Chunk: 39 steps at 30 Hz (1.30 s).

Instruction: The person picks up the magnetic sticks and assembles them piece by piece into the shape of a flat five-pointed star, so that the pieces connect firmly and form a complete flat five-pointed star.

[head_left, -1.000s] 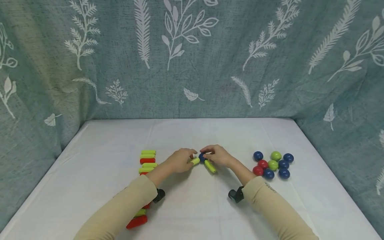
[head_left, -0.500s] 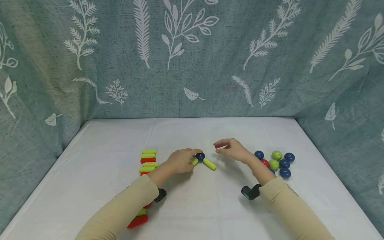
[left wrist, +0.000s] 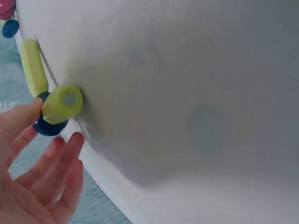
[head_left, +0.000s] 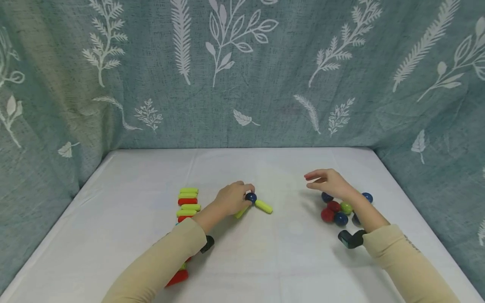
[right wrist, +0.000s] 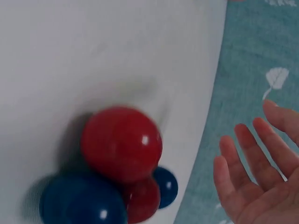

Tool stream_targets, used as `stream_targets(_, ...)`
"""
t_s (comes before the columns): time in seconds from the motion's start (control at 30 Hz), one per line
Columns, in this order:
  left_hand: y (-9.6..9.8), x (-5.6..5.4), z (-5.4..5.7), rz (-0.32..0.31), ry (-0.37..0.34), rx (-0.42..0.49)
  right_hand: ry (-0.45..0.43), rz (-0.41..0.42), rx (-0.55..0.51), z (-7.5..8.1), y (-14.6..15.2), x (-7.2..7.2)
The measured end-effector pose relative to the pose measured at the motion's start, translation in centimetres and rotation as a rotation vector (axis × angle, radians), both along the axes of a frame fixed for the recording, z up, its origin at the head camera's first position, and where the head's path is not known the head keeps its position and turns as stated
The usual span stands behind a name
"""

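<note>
A dark blue ball (head_left: 251,197) is pinched between the thumb and fingers of my left hand (head_left: 232,199) near the table's middle. Two yellow-green rods meet at this ball: the right rod (head_left: 263,206) slants away to the right, and the left rod (head_left: 241,212) is partly hidden by the hand. In the left wrist view one rod end (left wrist: 69,100) faces the camera, with the blue ball (left wrist: 48,129) behind it. My right hand (head_left: 330,184), fingers loosely spread and holding nothing, hovers above a cluster of balls; a red ball (right wrist: 122,143) shows large in the right wrist view.
Red balls (head_left: 327,215), a green ball (head_left: 346,208) and several blue balls (head_left: 341,219) lie at the right, some behind the right forearm. A column of yellow-green rods (head_left: 189,190) and red rods (head_left: 187,201) lies at the left, partly under the left arm.
My right hand has let go of the blue ball and moved right to the ball cluster. The left hand now pinches the ball, which has shifted slightly left with its rods.
</note>
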<state>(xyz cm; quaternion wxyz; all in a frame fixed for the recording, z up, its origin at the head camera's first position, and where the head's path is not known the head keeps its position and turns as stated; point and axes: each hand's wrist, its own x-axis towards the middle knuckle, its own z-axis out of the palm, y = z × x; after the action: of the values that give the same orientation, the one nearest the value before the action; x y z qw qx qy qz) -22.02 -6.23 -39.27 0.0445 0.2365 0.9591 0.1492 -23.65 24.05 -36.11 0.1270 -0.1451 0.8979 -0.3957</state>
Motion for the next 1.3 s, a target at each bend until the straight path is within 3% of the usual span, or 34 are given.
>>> stream_targets(0.17, -0.2, -0.5, -0.3, 0.009, 0.034, 0.109, -0.013, -0.021, 0.037, 0.0, 1.7, -0.1)
stream_targets(0.4, -0.6, -1.1, -0.3, 0.129, -0.092, 0.147, -0.021, -0.034, 0.126, -0.2, 3.1, -0.2)
stream_targets(0.73, -0.8, -1.0, 0.0, 0.187, -0.141, 0.220, -0.014, 0.017, 0.205, -1.5, 3.5, -0.5)
stream_targets(1.3, -1.1, -0.9, -0.1, 0.200, -0.147, 0.258, 0.011, 0.040, 0.177, -1.9, 0.9, -0.8)
